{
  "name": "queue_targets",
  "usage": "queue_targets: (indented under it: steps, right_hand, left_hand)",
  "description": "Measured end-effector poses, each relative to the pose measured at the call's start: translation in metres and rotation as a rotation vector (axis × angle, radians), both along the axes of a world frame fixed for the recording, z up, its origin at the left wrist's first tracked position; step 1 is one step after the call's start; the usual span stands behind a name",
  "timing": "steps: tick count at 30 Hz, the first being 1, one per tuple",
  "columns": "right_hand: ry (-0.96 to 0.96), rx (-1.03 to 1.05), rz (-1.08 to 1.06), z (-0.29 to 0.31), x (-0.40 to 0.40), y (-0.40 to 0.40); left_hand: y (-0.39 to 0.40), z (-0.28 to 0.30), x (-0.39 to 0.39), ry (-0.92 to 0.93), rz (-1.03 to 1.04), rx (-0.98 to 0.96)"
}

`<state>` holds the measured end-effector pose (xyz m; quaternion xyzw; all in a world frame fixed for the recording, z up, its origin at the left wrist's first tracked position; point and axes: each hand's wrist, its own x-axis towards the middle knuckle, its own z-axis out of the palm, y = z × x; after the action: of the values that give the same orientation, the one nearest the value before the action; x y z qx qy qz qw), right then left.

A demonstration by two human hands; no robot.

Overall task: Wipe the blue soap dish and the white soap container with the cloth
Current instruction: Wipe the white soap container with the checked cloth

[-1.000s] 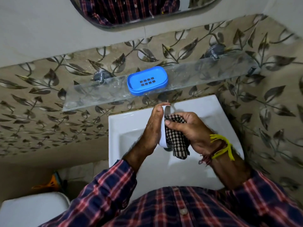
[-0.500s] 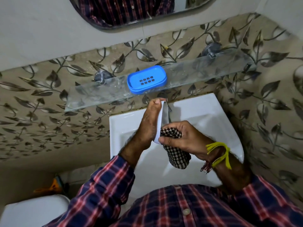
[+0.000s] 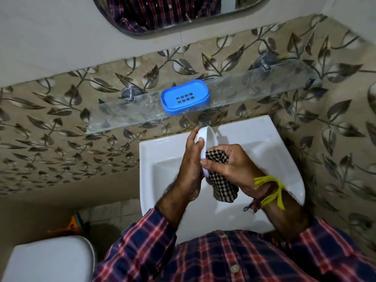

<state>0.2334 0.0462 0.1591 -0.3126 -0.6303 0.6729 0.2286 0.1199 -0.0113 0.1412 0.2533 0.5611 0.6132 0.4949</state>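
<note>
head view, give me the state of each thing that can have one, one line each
white soap container: held on edge over the sink, gripped by the left hand
cloth: bunched, gripped by the right hand, pressed against the container
blue soap dish: flat on the glass shelf, empty, untouched
left hand: holding the container
right hand: wiping with the cloth

Small bathroom, dim warm light. Wall w/ beige tiles in a dark leaf-and-vine pattern; plain grey wall above. Mirror at top edge, dark rounded frame. Glass shelf on two metal brackets. White washbasin below shelf. White toilet cistern lid bottom left, orange item on floor beside it.
</note>
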Motion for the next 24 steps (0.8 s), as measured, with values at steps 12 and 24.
queue_targets:
  steps: [12,24]
  right_hand:
    - [0.109,-0.156,-0.144,0.0,-0.009,0.012]
    - [0.113,-0.089,-0.069,0.003,-0.003,-0.013]
  left_hand:
    - [-0.015,0.001,-0.012,0.591,-0.043,0.103]
    - [0.004,-0.011,-0.008,0.421,0.171,0.139]
